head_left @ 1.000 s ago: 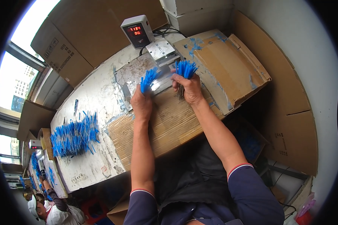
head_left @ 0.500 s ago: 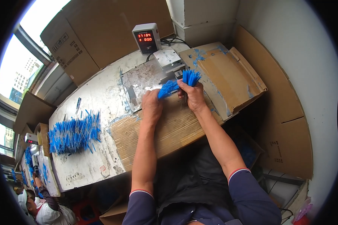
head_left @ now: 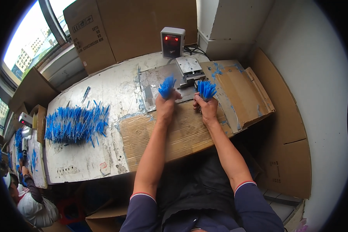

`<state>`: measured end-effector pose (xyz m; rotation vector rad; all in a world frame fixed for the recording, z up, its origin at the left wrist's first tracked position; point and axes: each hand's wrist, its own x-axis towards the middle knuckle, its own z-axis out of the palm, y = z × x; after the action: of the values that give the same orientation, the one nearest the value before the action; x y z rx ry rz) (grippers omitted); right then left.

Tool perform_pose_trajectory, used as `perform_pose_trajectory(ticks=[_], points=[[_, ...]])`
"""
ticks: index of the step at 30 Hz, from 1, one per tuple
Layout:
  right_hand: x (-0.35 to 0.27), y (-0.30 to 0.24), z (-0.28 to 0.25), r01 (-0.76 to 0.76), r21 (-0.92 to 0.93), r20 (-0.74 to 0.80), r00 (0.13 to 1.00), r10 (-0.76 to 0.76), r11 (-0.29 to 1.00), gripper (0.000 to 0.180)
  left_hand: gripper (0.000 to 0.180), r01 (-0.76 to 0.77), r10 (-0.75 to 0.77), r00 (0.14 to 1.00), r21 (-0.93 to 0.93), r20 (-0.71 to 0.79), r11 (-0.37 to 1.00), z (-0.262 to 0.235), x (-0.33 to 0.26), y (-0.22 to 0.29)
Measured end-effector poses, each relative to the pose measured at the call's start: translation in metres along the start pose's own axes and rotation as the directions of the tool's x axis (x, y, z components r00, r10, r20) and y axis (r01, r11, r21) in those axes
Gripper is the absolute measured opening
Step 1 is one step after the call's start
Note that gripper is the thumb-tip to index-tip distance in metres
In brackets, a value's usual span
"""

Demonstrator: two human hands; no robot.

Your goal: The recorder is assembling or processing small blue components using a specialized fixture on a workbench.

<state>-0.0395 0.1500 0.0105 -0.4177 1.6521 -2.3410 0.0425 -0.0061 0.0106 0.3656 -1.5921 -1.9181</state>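
Observation:
My left hand [head_left: 166, 106] is closed round a bundle of thin blue-ended wires [head_left: 166, 87], its blue ends pointing up and a little smeared by motion. A second bundle of blue-ended wires [head_left: 207, 89] stands upright in my right hand [head_left: 208, 110], with the fingers wrapped about its lower part. The two hands are apart, above the near edge of a metal plate [head_left: 158, 79] and a brown cardboard sheet [head_left: 170, 135]. Just beyond them sits a small metal fixture [head_left: 189, 66]. At the left, a wide heap of the same blue-ended wires [head_left: 77, 124] lies on the white table [head_left: 85, 162].
A box with a red lit display [head_left: 173, 43] stands at the back, with dark cables beside it. Flattened cardboard [head_left: 243, 89] with blue scraps lies at the right. A pen [head_left: 86, 94] rests beyond the heap. Another person [head_left: 34, 205] sits at the lower left.
My hands have moved apart. The left bundle, tilted towards the right hand before, is now upright. The view has shifted, so the table sits differently in the picture.

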Motion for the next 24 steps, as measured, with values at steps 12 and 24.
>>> perform_pose_trajectory(ticks=[12,24], points=[[0.013,-0.005,-0.01,-0.273,0.03,-0.021,0.962,0.274,0.962,0.018,0.009,0.061,-0.065,0.998,-0.126,-0.023,0.99,0.001,-0.003,-0.003],[0.025,-0.02,-0.005,-0.273,-0.123,-0.084,0.961,0.264,0.954,0.012,0.009,-0.026,0.011,0.976,-0.067,-0.218,0.997,0.006,0.004,-0.009]])
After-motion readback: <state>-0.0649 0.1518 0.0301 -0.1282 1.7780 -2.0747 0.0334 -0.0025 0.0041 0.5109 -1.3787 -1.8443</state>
